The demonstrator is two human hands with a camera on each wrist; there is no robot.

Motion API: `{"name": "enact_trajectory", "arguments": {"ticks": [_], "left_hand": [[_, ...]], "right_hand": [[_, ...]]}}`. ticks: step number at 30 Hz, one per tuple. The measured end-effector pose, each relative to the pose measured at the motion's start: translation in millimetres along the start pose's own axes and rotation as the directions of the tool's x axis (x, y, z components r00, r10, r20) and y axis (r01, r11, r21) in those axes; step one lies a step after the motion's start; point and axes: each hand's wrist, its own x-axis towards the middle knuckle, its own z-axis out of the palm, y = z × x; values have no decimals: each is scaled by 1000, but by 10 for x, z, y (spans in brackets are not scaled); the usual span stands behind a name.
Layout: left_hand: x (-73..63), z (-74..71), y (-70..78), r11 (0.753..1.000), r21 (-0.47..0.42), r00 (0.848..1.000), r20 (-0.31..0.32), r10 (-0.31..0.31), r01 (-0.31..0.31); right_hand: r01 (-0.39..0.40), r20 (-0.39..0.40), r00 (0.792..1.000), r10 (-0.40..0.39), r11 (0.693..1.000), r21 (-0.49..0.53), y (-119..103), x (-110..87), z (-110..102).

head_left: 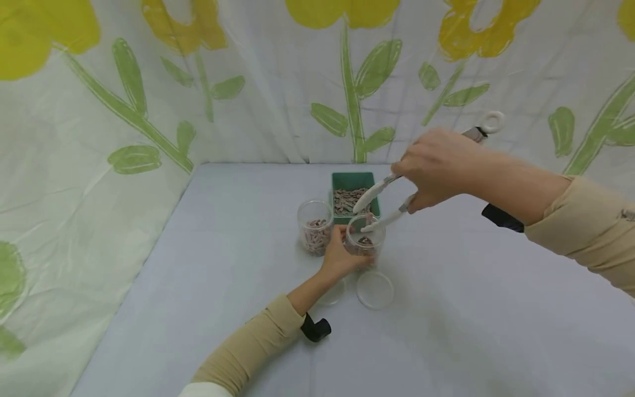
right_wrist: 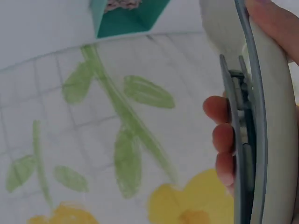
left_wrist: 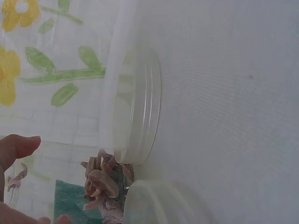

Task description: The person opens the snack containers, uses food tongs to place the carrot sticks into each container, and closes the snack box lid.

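My left hand [head_left: 341,258] is wrapped around the side of a clear round jar [head_left: 366,248] holding some brownish strips. Above it, my right hand [head_left: 441,165] grips a pair of tongs [head_left: 373,195] with pale tips and a metal body. The tong tips stand apart, the lower one at the jar's mouth beside a small brownish strip. In the right wrist view, fingers [right_wrist: 224,137] curl around the tongs' handle. Just behind the jar is a green rectangular tub [head_left: 353,180] with many brownish-grey strips.
A second clear jar [head_left: 311,212], partly filled with pinkish-brown strips, stands left of the gripped one. Two clear round lids [head_left: 375,290] lie in front, one partly hidden by my left wrist. Behind the table [head_left: 238,220] hangs a flower-printed sheet [head_left: 278,110].
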Motion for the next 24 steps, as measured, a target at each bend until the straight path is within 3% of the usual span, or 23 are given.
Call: {"name": "enact_trajectory", "arguments": {"ticks": [4,10,13,17,24], "left_hand": [[17,-8,-2,1000,7,1000,10,-9,9],[20,-16,-22,1000,9,1000,21,-17,17],[16,-17,-40,1000,2,999,31,-13,13],[15,-21,-51,1000,-5,999,33,-8,8],[17,-26,-31,999,-30,999,37,-15,16]], "right_hand": [[-161,-9,986,166,970,184,196,-71,189],[-345,52,935,351,862,372,296,-109,649],[-377,109,922,371,797,472,269,-118,866],[-369,159,925,346,713,596,247,-114,1040],[-367,182,921,345,605,707,352,-170,1041]]}}
